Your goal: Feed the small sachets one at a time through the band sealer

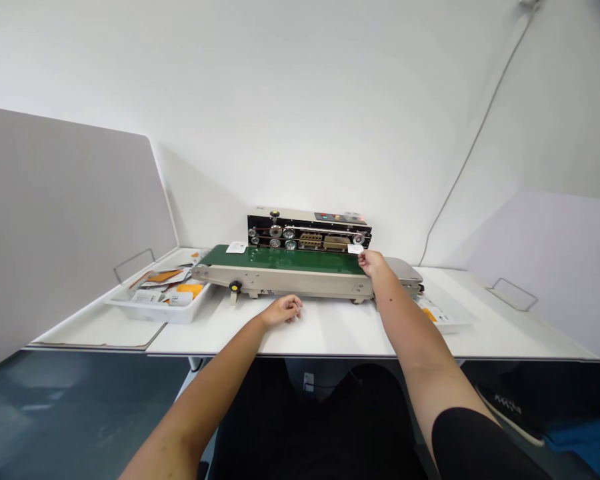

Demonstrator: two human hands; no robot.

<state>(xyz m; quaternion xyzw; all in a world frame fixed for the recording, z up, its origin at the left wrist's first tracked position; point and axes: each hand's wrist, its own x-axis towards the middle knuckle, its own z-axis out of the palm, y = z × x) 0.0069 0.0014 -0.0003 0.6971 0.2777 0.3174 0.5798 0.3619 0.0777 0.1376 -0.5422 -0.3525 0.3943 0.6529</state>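
Observation:
A continuous band sealer (310,227) with a green conveyor belt (285,260) stands on the white table. My right hand (371,262) is closed at the right end of the sealing head, pinching a small white packet (355,249) by its edge. The packet is at the head's right end, above the belt. On the belt's left part, by the other end of the head, lies another white packet (237,247). My left hand (283,311) rests on the table in front of the conveyor, its fingers curled in with nothing visible in them.
A white tray (175,315) of white and orange packets is at the left. A second tray (453,327) with packets sits at the right, partly behind my right arm. Grey panels (70,220) flank the table. Wire handles (513,297) stand at both sides.

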